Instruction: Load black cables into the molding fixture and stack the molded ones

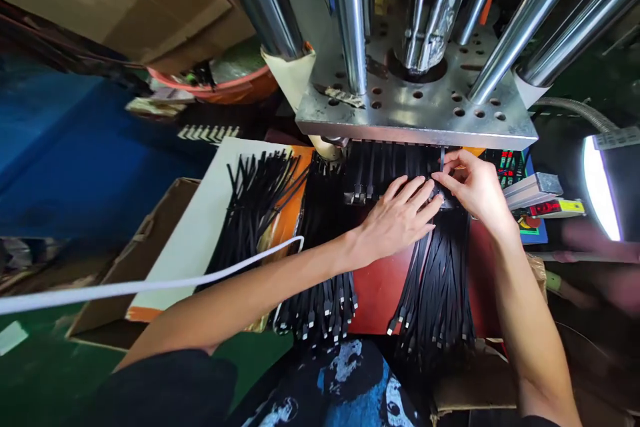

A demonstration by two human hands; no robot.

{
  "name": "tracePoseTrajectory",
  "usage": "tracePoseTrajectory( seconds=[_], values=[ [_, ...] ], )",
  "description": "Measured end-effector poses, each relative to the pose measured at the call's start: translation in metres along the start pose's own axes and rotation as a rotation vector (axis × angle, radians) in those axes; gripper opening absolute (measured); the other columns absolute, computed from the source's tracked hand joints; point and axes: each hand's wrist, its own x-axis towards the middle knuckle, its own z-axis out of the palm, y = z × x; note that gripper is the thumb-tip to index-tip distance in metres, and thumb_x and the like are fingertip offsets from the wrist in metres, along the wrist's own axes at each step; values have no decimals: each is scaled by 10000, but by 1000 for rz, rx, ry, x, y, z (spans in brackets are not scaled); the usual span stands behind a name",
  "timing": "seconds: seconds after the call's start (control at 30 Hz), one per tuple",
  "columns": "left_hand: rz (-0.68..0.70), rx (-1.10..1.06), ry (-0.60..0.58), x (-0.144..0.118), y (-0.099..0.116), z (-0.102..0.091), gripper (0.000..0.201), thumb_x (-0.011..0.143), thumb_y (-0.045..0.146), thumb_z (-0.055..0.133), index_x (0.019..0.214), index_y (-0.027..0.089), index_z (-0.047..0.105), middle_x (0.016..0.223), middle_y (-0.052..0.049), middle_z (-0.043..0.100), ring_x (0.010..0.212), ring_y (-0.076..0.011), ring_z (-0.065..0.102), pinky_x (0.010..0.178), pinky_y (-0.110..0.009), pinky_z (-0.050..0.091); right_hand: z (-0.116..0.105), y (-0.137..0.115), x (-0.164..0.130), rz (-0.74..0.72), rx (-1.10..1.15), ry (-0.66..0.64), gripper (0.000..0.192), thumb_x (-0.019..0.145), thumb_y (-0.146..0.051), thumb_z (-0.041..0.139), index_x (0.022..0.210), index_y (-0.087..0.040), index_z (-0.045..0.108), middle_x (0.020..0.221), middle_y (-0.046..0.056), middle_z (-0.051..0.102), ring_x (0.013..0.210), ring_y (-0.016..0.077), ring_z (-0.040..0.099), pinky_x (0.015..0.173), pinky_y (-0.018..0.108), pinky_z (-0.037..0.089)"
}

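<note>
My left hand (403, 217) lies flat with its fingers stretched out over the front edge of a dark mould (356, 170) that holds a row of flat black cables. Small metal plugs stick out at the mould's front. Beside it, at the mould's right end, my right hand (470, 187) has thumb and forefinger pinched on a black cable (443, 159); the exact grip is partly hidden. A thick bundle of black cables (450, 280) with metal plugs hangs down below my hands, and another cable bundle (325, 307) hangs to the left.
A drilled steel press plate (420, 127) with shiny guide rods (350, 20) stands right above the mould. More black cables (250, 193) lie on a white and orange board (185, 227) at the left. A white cord (200, 280) crosses above my left forearm. A lamp (600, 187) glows at the right.
</note>
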Motion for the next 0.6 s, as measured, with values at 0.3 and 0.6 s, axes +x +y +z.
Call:
tracePoseTrajectory(
  seconds=[0.3, 0.6],
  values=[
    [-129, -84, -34, 5, 12, 2, 632, 1048, 473, 571, 1555, 100, 516, 1667, -208, 458, 1582, -379, 379, 1307, -623, 278, 0, -17, -41, 11, -653, -139, 600, 1026, -145, 383, 1581, -286, 561, 1140, 141, 648, 874, 260, 710, 710, 350, 553],
    [-282, -166, 6, 79, -43, 14, 506, 1060, 285, 462, 1453, -10, 582, 1498, -272, 614, 1402, -386, 578, 1219, -560, 374, 14, -3, 50, 13, -729, -116, 564, 972, -111, 432, 1502, -155, 621, 1355, 248, 693, 1178, 392, 682, 961, 506, 538]
  ],
)
